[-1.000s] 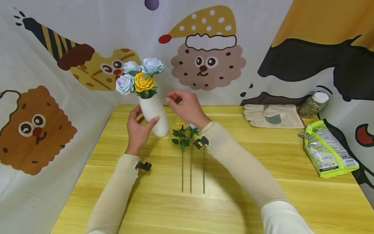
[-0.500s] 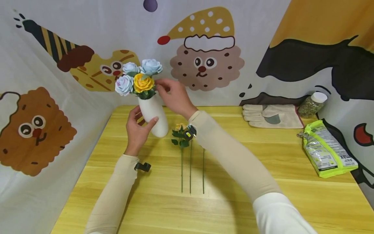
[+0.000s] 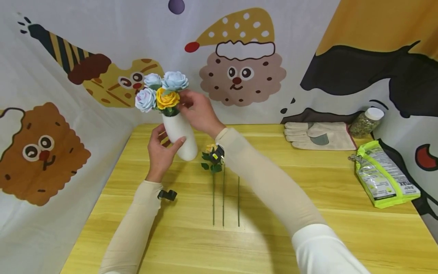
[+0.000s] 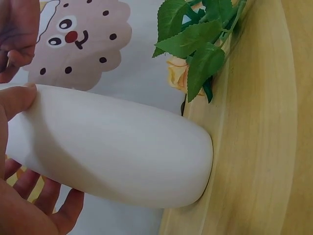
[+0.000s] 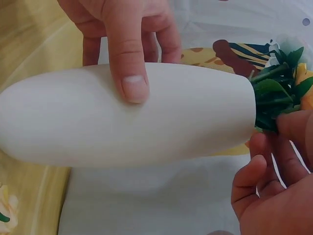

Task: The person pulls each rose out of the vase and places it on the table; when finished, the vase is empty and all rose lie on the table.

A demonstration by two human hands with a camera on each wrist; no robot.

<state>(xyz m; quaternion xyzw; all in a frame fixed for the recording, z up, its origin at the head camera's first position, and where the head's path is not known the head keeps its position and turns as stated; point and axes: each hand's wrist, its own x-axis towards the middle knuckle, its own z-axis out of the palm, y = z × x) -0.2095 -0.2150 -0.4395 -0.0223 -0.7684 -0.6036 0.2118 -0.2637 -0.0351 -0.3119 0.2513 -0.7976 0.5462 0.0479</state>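
Note:
A white vase (image 3: 182, 137) leans to the left with its base on the table. My left hand (image 3: 161, 156) grips its side, the thumb in front and the fingers behind. From its mouth rise light blue roses (image 3: 175, 81), a pale lilac-tinged rose (image 3: 145, 100) and a yellow rose (image 3: 167, 98). At the right of the blooms my right hand (image 3: 200, 112) pinches a rose among the green leaves (image 5: 274, 95) just above the vase mouth. Which stem it has is hidden. Three rose stems (image 3: 213, 198) lie on the table; my right wrist covers part of their heads.
Toward the back right of the wooden table (image 3: 164, 243) lie work gloves (image 3: 318, 136). Beside them stands a jar (image 3: 366, 122) with a white lid, and a green-edged bag (image 3: 386, 177) lies nearer. A printed cloth (image 3: 113, 34) hangs behind the table.
My right hand has moved left from beside the vase to the blooms and taken hold there. The larger light blue rose has dropped slightly. My left hand and the vase have stayed put.

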